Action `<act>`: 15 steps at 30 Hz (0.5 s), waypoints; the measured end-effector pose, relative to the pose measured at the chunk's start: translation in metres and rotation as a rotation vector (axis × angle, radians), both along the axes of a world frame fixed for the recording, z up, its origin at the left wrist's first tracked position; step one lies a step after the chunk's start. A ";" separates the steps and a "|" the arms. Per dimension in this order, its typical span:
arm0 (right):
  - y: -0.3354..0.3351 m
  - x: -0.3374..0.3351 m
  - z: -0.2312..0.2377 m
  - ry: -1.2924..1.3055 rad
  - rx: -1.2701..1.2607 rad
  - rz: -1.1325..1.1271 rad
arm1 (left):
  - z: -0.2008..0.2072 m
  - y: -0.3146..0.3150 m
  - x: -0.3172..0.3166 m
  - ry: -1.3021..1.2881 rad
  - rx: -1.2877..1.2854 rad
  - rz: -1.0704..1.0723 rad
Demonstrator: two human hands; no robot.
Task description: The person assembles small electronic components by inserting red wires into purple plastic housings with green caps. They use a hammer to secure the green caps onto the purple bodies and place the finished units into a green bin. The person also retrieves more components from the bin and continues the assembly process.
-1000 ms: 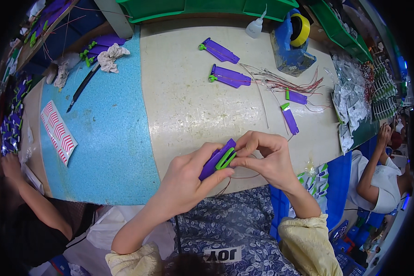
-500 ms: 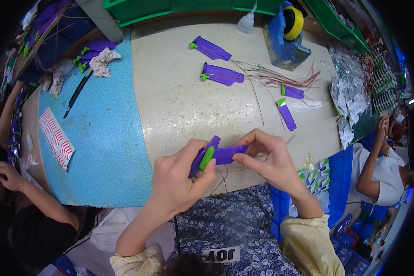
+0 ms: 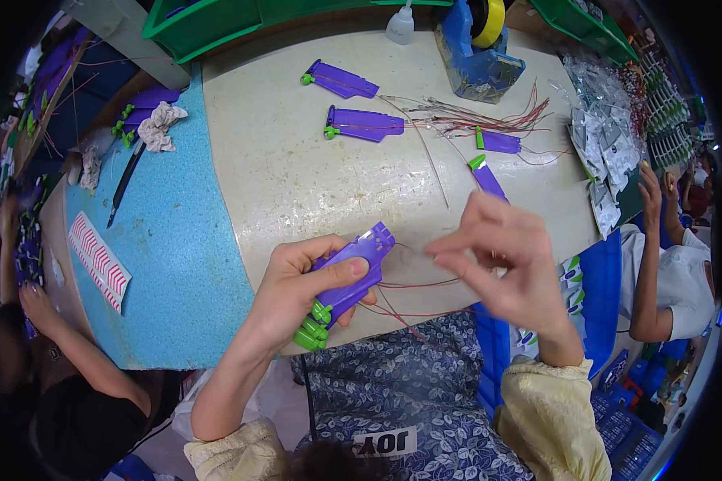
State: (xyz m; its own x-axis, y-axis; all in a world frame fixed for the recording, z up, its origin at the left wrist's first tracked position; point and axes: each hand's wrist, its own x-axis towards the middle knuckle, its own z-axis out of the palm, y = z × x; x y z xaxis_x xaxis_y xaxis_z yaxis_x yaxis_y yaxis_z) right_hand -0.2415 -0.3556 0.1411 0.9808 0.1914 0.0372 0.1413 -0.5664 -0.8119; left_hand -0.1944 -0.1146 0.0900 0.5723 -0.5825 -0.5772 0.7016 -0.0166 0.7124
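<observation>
Purple plastic toy part (image 3: 351, 272) with green tips sits clamped in our left hand (image 3: 301, 289) at the near table (image 3: 281, 176) edge. Our right hand (image 3: 501, 256) pinches a thin red wire (image 3: 417, 283) trailing from it; we judge a gentle, straight pull avoids tangling the wires.

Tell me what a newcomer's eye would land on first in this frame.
First, the left hand at the near table edge, gripping a purple plastic piece with green tips, thin red wires trailing from it toward the right hand, whose fingers are pinched just beside it. Next, two matching purple pieces lying farther back on the pale table, and a blue tape dispenser with a yellow roll at the far edge.
</observation>
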 end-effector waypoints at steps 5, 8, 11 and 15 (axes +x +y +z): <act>0.032 -0.006 -0.022 -0.222 0.001 0.194 | -0.008 0.008 0.005 0.134 -0.077 0.080; 0.011 0.052 -0.056 -0.409 -0.129 0.015 | -0.002 0.007 0.003 -0.075 0.113 0.005; 0.016 0.086 -0.107 -0.498 -0.315 -0.143 | 0.000 -0.002 -0.009 -0.621 0.424 -0.177; 0.009 0.046 -0.101 -0.482 -0.304 -0.100 | 0.003 0.000 -0.006 -1.181 0.609 -0.224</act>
